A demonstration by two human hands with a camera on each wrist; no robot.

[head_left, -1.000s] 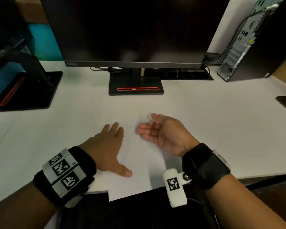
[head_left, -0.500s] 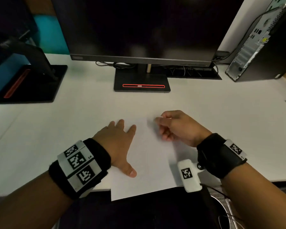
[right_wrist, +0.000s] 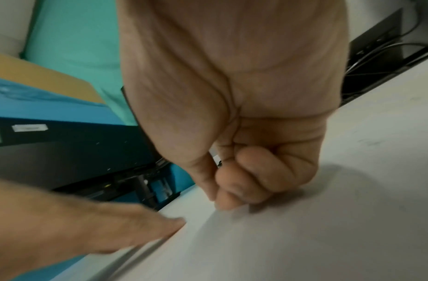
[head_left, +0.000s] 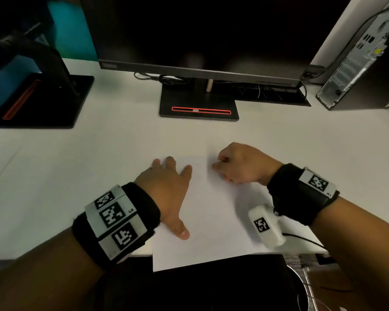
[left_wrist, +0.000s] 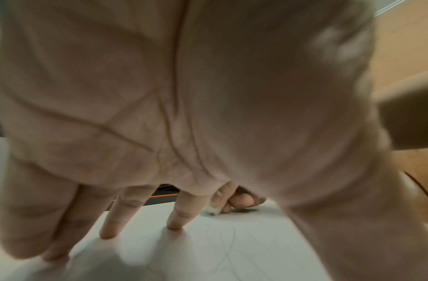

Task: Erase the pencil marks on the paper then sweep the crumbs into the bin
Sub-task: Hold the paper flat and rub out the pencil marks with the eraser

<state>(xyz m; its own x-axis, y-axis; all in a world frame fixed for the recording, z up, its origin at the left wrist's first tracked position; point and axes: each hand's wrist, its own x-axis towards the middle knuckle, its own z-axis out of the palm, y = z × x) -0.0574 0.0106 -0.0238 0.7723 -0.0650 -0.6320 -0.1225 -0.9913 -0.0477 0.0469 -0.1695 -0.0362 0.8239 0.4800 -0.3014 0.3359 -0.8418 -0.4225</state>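
1. White counter (head_left: 99,164) with a dark monitor (head_left: 200,30) at the far side, its black stand base (head_left: 198,104) with a red strip right behind the work spot. Second black stand (head_left: 43,97) sits far left, and a computer tower (head_left: 364,63) far right.
2. Sheet of paper (head_left: 211,221) lies in the near middle of the counter, its near edge hanging over the counter's lip.
3. Left hand (head_left: 166,189) is flat on the left part of the paper, palm down, fingers (left_wrist: 179,218) spread and straight with the tips pressing on the sheet, thumb stuck out toward the near side.
4. Right hand (head_left: 240,164) is at the far right part of the paper, curled into a loose fist with fingertips down on the sheet.
5. From the left wrist view you can see a small white eraser (left_wrist: 214,210) pinched between the right thumb and fingers, its tip touching the paper.
6. Faint pencil marks (left_wrist: 229,237) curve across the sheet just near of the eraser, between the two hands. Head view is too washed out to show them.
7. Can't make out any crumbs, too blurry.
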